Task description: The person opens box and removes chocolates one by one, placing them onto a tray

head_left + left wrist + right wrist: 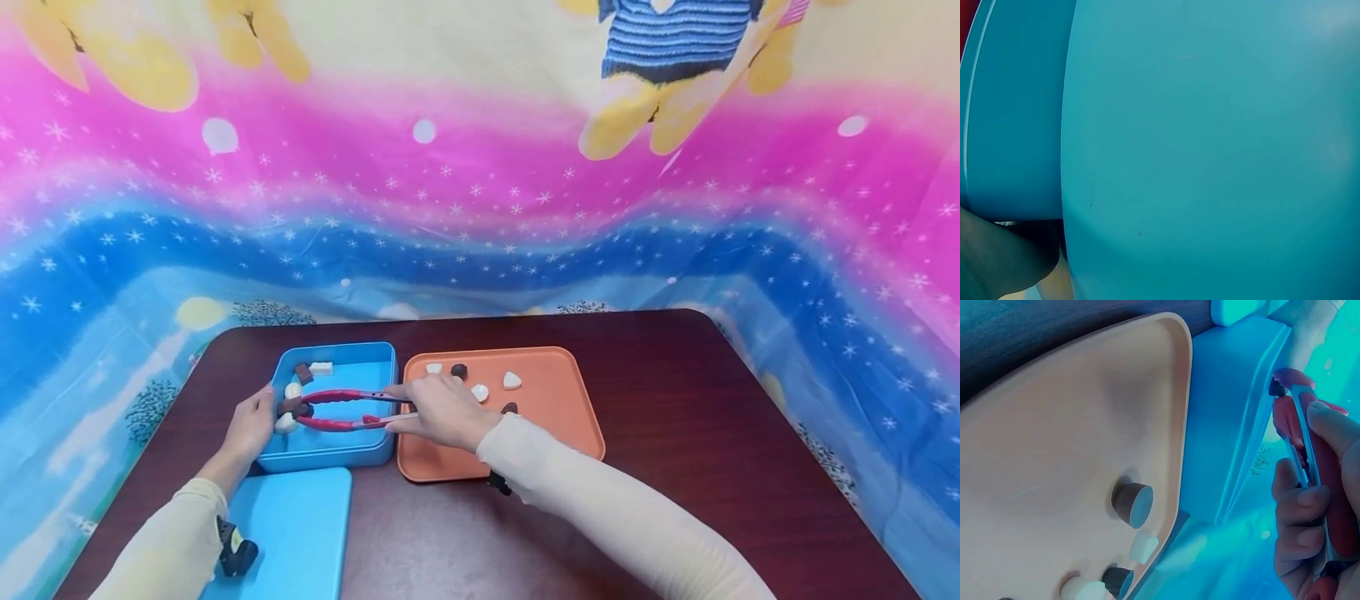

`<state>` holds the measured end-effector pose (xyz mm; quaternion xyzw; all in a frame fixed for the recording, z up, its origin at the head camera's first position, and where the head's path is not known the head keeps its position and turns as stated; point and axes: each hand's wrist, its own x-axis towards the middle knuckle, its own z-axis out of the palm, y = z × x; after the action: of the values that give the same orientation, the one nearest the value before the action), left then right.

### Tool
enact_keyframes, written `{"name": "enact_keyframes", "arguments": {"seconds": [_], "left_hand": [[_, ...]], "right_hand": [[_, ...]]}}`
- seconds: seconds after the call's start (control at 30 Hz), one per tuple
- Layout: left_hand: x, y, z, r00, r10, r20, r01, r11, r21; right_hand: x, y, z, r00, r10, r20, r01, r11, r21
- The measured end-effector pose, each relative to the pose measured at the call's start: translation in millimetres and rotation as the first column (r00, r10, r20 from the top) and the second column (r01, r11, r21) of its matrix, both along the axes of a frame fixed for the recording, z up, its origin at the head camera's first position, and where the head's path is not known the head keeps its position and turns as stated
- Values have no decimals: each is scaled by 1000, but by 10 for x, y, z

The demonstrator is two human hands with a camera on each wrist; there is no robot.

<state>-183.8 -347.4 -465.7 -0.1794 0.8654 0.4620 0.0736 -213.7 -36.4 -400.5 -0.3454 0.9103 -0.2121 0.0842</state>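
Note:
My right hand (pixel 442 408) grips red-handled tongs (pixel 341 398), which reach left over a blue box (pixel 356 454). In the right wrist view, fingers and thumb wrap the tongs (pixel 1317 444), with a dark piece (pixel 1277 387) at their red tips. Those tips lie at a dark brown chocolate-like piece (pixel 303 409) by the box's left wall; whether they pinch it is unclear. My left hand (pixel 251 423) holds the box's left side, its fingers partly hidden. Inside the box are white pieces (pixel 285 423) and a brown block (pixel 303 372).
Right of the box lies an orange tray (pixel 555 433) with several white pieces (pixel 512 380) and dark pieces (pixel 459 372). A flat blue lid (pixel 300 525) lies in front of the box. All rest on a dark red-brown table (pixel 675 400) before a patterned cloth (pixel 480 208).

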Motion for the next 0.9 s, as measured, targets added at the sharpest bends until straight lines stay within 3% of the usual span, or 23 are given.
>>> {"name": "enact_keyframes", "arguments": {"seconds": [0.27, 0.5, 0.9], "left_hand": [[12, -1, -25, 1000, 8, 0, -8, 1000, 3], [6, 1, -48, 998, 42, 42, -44, 998, 44], [-8, -4, -41, 1000, 11, 23, -12, 999, 47]], "right_hand": [[24, 122, 34, 999, -32, -43, 32, 999, 4], [52, 276, 58, 995, -43, -85, 41, 999, -22], [110, 595, 31, 992, -114, -61, 108, 989, -98]]}}
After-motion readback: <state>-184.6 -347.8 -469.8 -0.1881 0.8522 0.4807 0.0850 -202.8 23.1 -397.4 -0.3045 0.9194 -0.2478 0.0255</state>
